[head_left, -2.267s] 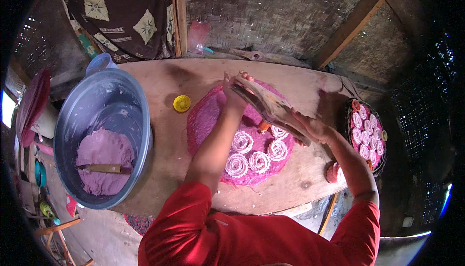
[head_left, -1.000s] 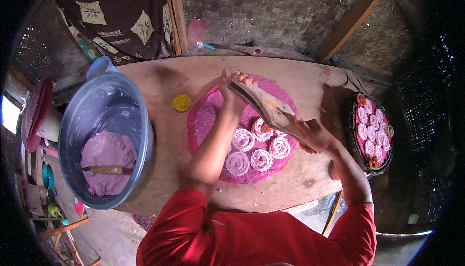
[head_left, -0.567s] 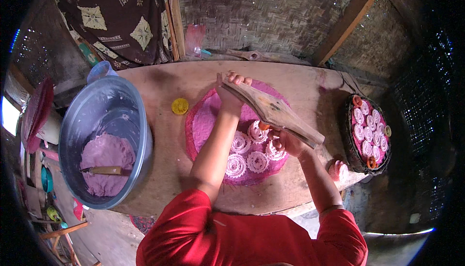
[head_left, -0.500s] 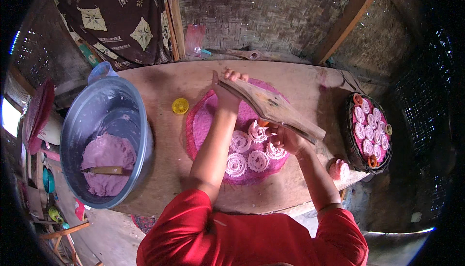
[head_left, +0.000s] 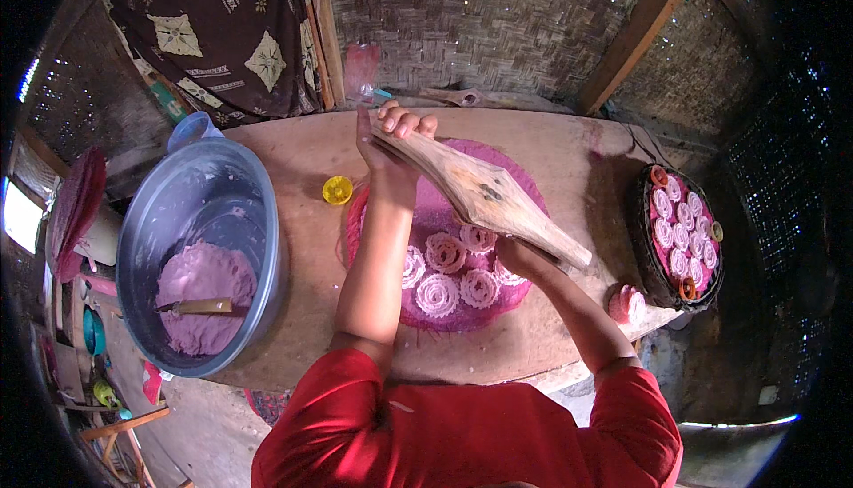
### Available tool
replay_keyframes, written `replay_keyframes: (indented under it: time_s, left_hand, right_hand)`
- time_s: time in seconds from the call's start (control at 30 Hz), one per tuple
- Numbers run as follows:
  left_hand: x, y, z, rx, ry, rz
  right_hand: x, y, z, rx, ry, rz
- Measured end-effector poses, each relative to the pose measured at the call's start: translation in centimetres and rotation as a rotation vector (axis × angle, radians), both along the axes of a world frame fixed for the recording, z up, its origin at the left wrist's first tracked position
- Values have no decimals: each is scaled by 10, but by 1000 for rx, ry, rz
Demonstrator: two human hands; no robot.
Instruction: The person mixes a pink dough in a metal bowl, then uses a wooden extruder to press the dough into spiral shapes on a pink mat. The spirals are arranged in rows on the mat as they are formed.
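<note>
My left hand (head_left: pixel 391 155) is wrapped round the upper left end of a long wooden press (head_left: pixel 489 190), which looks like two boards laid together and slants down to the right. Beneath its right half is my right hand (head_left: pixel 526 257); the wood hides its fingers. Under the press lies a round tray covered in pink cloth (head_left: pixel 391 221). Several pale pink noodle swirls (head_left: pixel 437 296) sit on its near half, partly covered by my forearm and the press.
On the left stands a large blue-grey basin (head_left: pixel 129 248) with pink dough (head_left: pixel 200 275) and a wooden-handled tool (head_left: pixel 204 307). A yellow plastic piece (head_left: pixel 338 190) lies beside the tray. At right are a second tray of swirls (head_left: pixel 682 226) and a pink lump (head_left: pixel 627 304).
The press and my left hand have shifted slightly left and up. My right hand has slid further under the press, and the orange ring seen near its fingers is now hidden.
</note>
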State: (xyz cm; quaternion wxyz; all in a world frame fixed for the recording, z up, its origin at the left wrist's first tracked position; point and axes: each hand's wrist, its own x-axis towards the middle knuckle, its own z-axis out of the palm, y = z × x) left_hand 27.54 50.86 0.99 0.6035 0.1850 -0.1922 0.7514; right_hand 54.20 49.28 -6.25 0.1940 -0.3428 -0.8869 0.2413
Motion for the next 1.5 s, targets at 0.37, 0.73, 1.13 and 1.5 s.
replay_keyframes:
  time_s: [0.37, 0.73, 1.13, 1.5]
  left_hand:
    - [-2, -72, 86, -379, 389, 331]
    - [85, -268, -69, -146, 1959, 326]
    - [2, -304, 85, -674, 1780, -524]
    - [-132, -404, 161, -798, 2506, 1046]
  right_hand:
    - [40, -27, 145, -550, 236, 296]
    - [38, -110, 72, -493, -79, 350]
    - [-95, -178, 215, 198, 153, 1194]
    - [-212, -140, 282, -250, 1093, 322]
